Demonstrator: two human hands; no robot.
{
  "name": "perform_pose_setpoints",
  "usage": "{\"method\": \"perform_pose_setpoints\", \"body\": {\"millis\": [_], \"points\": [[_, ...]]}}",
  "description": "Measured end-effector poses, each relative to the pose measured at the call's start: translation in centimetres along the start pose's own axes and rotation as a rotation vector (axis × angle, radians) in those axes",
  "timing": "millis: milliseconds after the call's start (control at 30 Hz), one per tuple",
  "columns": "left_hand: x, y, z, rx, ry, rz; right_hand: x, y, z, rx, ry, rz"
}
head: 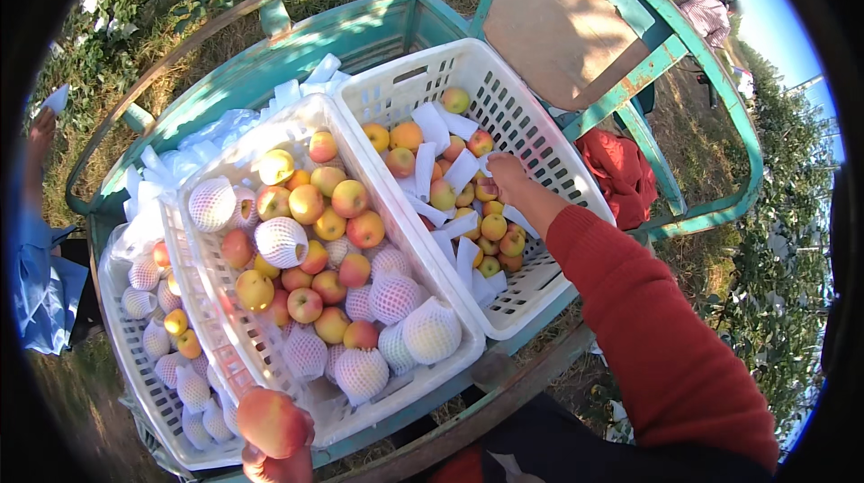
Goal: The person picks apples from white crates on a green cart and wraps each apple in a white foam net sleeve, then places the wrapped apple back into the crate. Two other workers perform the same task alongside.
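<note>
My left hand [280,463] holds a red and yellow apple [273,421] at the near edge of the middle white plastic crate [466,341]. That crate bears loose apples [306,204] and apples in white foam nets [432,332]. My right hand [506,176], in a red sleeve, reaches into the right white plastic crate [540,152]. Its fingers are closed on a white foam net [484,164]. Below and beside it lie smaller apples and several flat foam nets [424,169].
The crates stand in a green metal cart [223,88] with railings. A third crate [135,409] holds netted apples at left. Foam nets and plastic [219,132] lie behind. Red cloth [617,179] is at right. A person in blue [47,280] stands left, another person [705,17] far right.
</note>
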State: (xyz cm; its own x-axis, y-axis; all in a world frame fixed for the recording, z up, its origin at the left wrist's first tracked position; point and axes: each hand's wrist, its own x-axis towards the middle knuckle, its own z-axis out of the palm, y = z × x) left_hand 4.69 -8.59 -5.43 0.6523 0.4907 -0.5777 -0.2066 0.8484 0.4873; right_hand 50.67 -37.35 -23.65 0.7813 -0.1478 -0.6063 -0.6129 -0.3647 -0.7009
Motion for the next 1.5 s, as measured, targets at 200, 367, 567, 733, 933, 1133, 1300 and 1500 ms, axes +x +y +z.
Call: {"method": "perform_pose_setpoints", "body": {"millis": [200,367,567,733,933,1133,1300,1500], "points": [[0.7,0.3,2.0,0.006,-0.084,-0.003,6.5,2.8,3.5,-0.391,0.026,-0.281],[1.0,0.3,1.1,0.032,-0.169,0.071,6.1,2.5,3.6,-0.615,-0.121,-0.171],[1.4,-0.9,1.0,0.362,-0.353,0.061,1.5,-2.1,-3.1,-0.333,-0.132,-0.414],[-0.4,-1.6,4.0,1.076,-0.619,0.389,-20.3,-8.8,-4.8,0.136,-0.542,-0.139],[-5.7,-2.2,14.2,1.655,-0.839,0.637,-39.3,-3.5,-2.7,0.303,-0.888,-0.148],[-7.8,-1.1,11.5,1.936,-0.88,0.643,-44.2,1.3,-1.6,0.356,-0.962,-0.247],[-9.1,-0.8,10.5,2.011,-0.864,0.652,-46.1,3.8,-0.6,0.291,-0.825,-0.349],[-9.7,-0.1,8.5,2.068,-0.878,0.688,-48.3,0.7,-1.1,0.186,-0.731,-0.171]]}}
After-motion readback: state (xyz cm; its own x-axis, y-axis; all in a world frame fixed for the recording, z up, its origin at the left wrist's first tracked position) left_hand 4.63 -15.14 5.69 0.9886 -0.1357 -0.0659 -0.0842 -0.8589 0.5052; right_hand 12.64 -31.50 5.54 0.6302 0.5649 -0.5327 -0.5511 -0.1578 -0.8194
